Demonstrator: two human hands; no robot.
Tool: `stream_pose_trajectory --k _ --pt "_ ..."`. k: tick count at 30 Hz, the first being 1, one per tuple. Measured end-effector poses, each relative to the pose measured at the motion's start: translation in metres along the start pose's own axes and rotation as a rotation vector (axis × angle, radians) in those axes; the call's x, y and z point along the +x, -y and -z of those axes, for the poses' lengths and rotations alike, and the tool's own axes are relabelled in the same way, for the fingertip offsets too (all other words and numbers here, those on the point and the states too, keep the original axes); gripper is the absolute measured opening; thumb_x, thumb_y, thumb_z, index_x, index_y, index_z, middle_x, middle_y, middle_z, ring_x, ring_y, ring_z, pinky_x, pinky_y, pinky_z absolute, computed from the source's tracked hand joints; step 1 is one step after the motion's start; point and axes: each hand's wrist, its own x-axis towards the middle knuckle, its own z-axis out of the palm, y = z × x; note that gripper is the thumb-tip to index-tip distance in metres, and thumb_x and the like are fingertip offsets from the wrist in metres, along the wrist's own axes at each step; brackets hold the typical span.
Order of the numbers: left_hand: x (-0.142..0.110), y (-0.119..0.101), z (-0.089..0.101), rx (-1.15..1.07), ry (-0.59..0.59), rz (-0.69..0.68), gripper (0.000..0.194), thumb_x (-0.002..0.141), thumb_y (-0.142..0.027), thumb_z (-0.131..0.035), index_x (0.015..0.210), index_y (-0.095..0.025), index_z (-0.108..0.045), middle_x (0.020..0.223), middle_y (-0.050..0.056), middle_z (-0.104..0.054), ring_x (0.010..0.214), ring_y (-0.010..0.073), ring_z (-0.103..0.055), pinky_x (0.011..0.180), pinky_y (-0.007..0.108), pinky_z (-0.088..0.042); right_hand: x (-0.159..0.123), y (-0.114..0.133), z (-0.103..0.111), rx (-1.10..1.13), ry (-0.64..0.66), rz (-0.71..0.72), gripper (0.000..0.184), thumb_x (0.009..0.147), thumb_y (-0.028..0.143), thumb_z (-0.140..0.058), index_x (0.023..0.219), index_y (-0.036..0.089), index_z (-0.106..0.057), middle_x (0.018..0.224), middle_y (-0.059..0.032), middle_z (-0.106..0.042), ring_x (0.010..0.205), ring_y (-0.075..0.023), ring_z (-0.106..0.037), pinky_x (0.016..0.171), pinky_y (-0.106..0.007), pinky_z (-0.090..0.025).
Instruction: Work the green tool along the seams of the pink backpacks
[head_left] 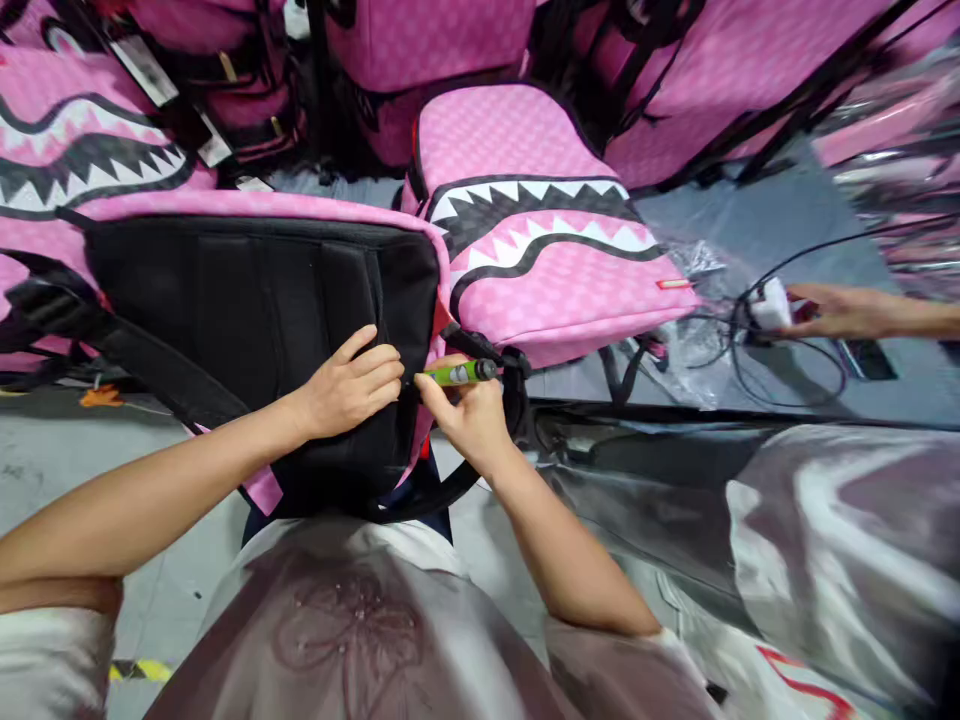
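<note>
A pink backpack lies with its padded black back panel (255, 310) facing up, its lower edge toward my body. My left hand (349, 385) rests on that panel with fingers stretched out. My right hand (469, 410) grips a green marker-like tool (459, 374) with a dark rounded end, held sideways at the backpack's right edge. The tool's tip is close to the panel edge and partly hidden by my fingers. A black shoulder strap (172, 360) crosses the bag on the left. Just beyond sits another pink backpack (517, 270) with a jagged-teeth print.
More pink backpacks (442, 45) stand along the back. At the right, another person's hand (832, 310) holds a white object (769, 303) near black cable loops (739, 350). Clear plastic wrap (694, 350) and a dark phone-like object (868, 360) lie on the grey tabletop (919, 390).
</note>
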Motion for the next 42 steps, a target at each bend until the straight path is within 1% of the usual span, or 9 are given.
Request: stream_pose_trajectory --k 5,14,17,20,24,27,31,38,42 --pt "-0.0044 0.0003 -0.0023 0.023 0.011 -0.005 0.018 0.099 -0.016 -0.056 0.084 -0.019 -0.066 0.093 -0.004 -0.074 0.107 0.0107 -0.067 0.133 0.037 -0.012 0.0033 0.0044 -0.0005 -0.137 0.051 0.032 0.017 0.097 0.031 -0.06 0.088 0.017 -0.065 0.078 -0.0042 -0.07 0.062 -0.0162 -0.066 0.06 -0.026 -0.049" --pt "-0.0034 0.0012 -0.001 0.019 -0.003 -0.004 0.018 0.098 -0.016 -0.057 0.081 -0.018 -0.063 0.093 -0.003 -0.072 0.105 0.0111 -0.066 0.134 0.036 -0.012 0.0051 0.0046 -0.0021 -0.149 0.084 0.044 0.018 0.1 0.033 -0.056 0.092 0.018 -0.064 0.084 -0.0051 -0.071 0.066 -0.0164 -0.067 0.063 -0.026 -0.051" --pt "-0.0036 0.0015 -0.0009 0.032 0.015 -0.003 0.018 0.099 -0.017 -0.057 0.082 -0.018 -0.063 0.094 -0.003 -0.071 0.107 0.0107 -0.066 0.134 0.036 -0.012 0.0051 0.0042 -0.0007 -0.169 0.115 0.03 0.021 0.1 0.034 -0.056 0.088 0.019 -0.064 0.085 -0.006 -0.071 0.069 -0.0174 -0.068 0.065 -0.027 -0.051" --pt "-0.0036 0.0013 -0.0006 0.023 0.047 -0.003 0.016 0.099 -0.018 -0.058 0.084 -0.02 -0.064 0.095 -0.004 -0.07 0.111 0.0096 -0.064 0.134 0.036 -0.013 0.0045 0.0038 0.0026 -0.155 0.098 -0.022 0.022 0.099 0.034 -0.057 0.084 0.018 -0.063 0.079 -0.0048 -0.069 0.063 -0.0163 -0.065 0.061 -0.026 -0.049" --pt "-0.004 0.0013 -0.0009 0.033 0.031 -0.004 0.016 0.1 -0.019 -0.057 0.085 -0.019 -0.064 0.097 -0.003 -0.07 0.115 0.0092 -0.062 0.134 0.036 -0.012 0.0053 0.005 0.0048 -0.085 0.106 -0.044 0.018 0.097 0.034 -0.059 0.091 0.018 -0.064 0.08 -0.004 -0.068 0.06 -0.0144 -0.062 0.057 -0.025 -0.048" --pt "-0.004 0.0014 -0.001 0.059 0.043 -0.005 0.018 0.101 -0.023 -0.056 0.085 -0.021 -0.064 0.096 -0.006 -0.07 0.112 0.0085 -0.063 0.134 0.036 -0.01 0.0064 0.0059 0.0045 -0.1 0.105 -0.063 0.02 0.097 0.034 -0.058 0.086 0.018 -0.064 0.077 -0.0039 -0.068 0.059 -0.0144 -0.062 0.056 -0.026 -0.046" --pt "-0.0029 0.0016 -0.0005 0.07 0.016 -0.011 0.02 0.101 -0.019 -0.054 0.083 -0.021 -0.063 0.093 -0.006 -0.071 0.107 0.009 -0.065 0.134 0.036 -0.012 0.0065 0.0062 0.0018 -0.049 0.103 -0.061 0.019 0.096 0.035 -0.058 0.091 0.018 -0.065 0.081 -0.004 -0.07 0.062 -0.0146 -0.063 0.058 -0.025 -0.049" --pt "-0.0015 0.0017 -0.0012 0.03 0.012 -0.005 0.018 0.1 -0.018 -0.055 0.083 -0.019 -0.062 0.094 -0.005 -0.07 0.107 0.0105 -0.064 0.134 0.036 -0.011 0.0045 0.0072 0.0011 -0.098 0.081 -0.036 0.017 0.096 0.032 -0.059 0.089 0.018 -0.064 0.079 -0.005 -0.07 0.063 -0.0167 -0.067 0.061 -0.026 -0.05" --pt "0.0014 0.0014 0.0015 0.072 0.027 -0.014 0.021 0.102 -0.022 -0.053 0.083 -0.02 -0.061 0.092 -0.005 -0.068 0.106 0.0112 -0.063 0.133 0.037 -0.019 0.0022 0.0081 0.0004 -0.176 0.052 -0.045 0.02 0.096 0.035 -0.058 0.088 0.018 -0.065 0.075 -0.0048 -0.069 0.06 -0.0167 -0.065 0.058 -0.026 -0.049"
